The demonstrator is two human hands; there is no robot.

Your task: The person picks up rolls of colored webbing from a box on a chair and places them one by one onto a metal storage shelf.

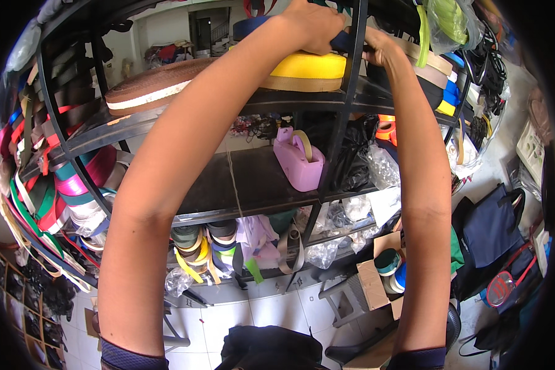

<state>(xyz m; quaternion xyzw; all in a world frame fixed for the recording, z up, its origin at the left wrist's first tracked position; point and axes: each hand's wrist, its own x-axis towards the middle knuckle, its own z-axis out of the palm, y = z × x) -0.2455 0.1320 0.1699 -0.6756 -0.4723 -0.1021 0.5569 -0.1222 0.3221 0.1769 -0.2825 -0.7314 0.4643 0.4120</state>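
Observation:
Both my arms reach up to the top of a black metal shelf rack [336, 132]. My left hand [314, 24] grips a dark blue webbing strap [345, 42] above a large yellow webbing roll [305, 66] lying flat on the upper shelf. My right hand [381, 48] holds the same dark blue strap just right of the rack's upright post. Its fingers are partly hidden behind the post. A dark blue roll [248, 26] sits behind my left forearm.
A brown and cream webbing roll [151, 85] lies left on the upper shelf. A pink tape dispenser [299, 159] stands on the middle shelf. Several coloured rolls [213, 246] fill the lower shelf, ribbons [40, 203] hang left, a cardboard box [379, 274] and dark bags [493, 237] sit right.

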